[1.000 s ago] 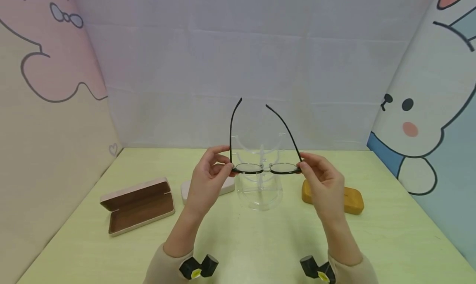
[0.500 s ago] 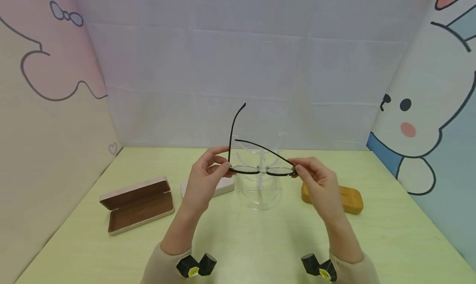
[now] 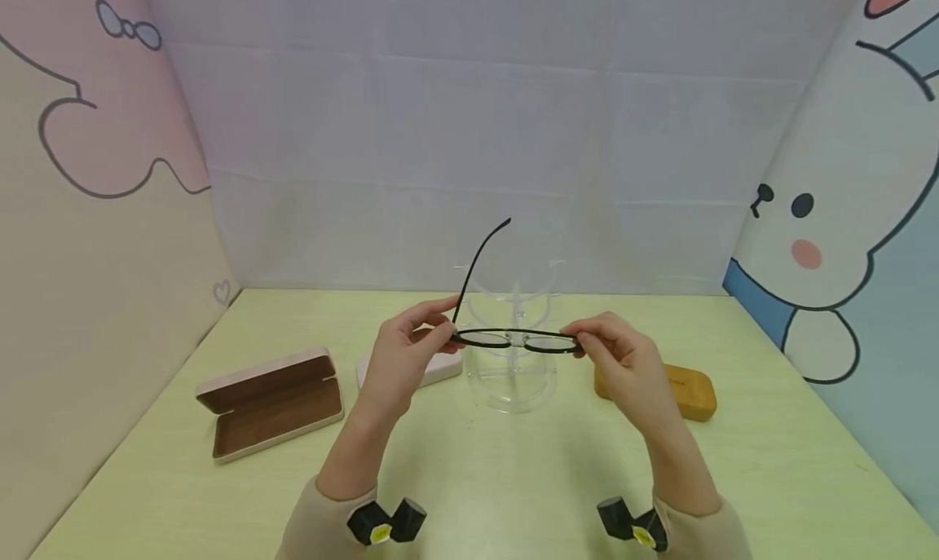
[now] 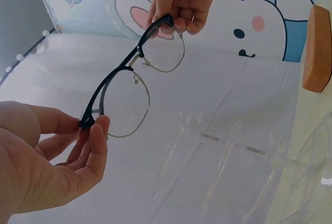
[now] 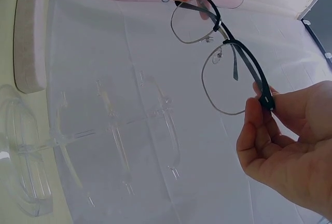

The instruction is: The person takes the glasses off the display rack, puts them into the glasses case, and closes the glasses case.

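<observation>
A pair of eyeglasses with black upper rims and thin metal lower rims is held up in front of a clear display stand. My left hand pinches the left hinge corner, where the temple arm points up and leans inward. At the opposite corner, my right hand grips the frame between thumb and fingers; the right temple arm lies folded along the lenses. The left wrist view shows both hands on the glasses, clear of the stand. In the right wrist view the folded arm runs behind the glasses.
An open glasses case with brown lining lies at the left. A white case is partly behind my left hand, and a mustard-yellow case partly behind my right. A white cloth wall rises behind the table.
The right temple arm has swung inward from standing out to folded against the frame. More recently the left arm has tilted inward too. My right hand has shifted slightly left.
</observation>
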Available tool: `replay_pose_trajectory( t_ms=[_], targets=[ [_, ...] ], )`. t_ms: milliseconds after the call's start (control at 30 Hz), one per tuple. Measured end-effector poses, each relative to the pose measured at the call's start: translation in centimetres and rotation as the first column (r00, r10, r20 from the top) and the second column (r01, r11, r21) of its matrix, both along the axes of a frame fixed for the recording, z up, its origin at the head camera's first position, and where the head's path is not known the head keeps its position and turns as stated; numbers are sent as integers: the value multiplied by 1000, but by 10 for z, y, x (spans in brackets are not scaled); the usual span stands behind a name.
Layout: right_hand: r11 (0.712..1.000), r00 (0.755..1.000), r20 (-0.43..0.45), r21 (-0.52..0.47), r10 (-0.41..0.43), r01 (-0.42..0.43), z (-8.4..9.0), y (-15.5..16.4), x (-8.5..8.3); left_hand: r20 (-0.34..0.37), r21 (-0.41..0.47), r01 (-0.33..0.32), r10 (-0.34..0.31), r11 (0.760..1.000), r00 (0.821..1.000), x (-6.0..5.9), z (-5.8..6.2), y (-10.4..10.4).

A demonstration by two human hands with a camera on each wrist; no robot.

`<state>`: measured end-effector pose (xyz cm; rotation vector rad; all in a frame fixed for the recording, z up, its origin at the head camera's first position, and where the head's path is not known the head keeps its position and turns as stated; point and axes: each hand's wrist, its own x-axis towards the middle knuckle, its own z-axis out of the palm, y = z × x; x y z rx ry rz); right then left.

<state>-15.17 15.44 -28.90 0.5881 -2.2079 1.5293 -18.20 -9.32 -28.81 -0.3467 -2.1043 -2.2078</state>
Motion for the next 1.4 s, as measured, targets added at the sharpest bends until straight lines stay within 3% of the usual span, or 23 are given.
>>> replay_pose_trajectory(
  t_ms=[233,467,700,1033,1400],
  targets=[
    [1000,1000,20,3,-8,8,-2,1,-1,16,-38,-2,3,999,1000,1,0,0],
    [997,996,77,-55,-50,54,-2,0,-2,0,-109,9,-9,994,1000,1,-2,1],
    [994,995,80,-83,-66,72,-3,0,-3,28,-113,9,-6,994,1000,0,-2,1],
    [983,995,87,-182,56,-39,-2,4,-2,37,-65,-27,29,998,999,-1,-1,-2],
    [988,994,111,-156,8,9,-4,0,-3,48,-177,16,-7,984,999,-1,-3,-4]
  ],
)
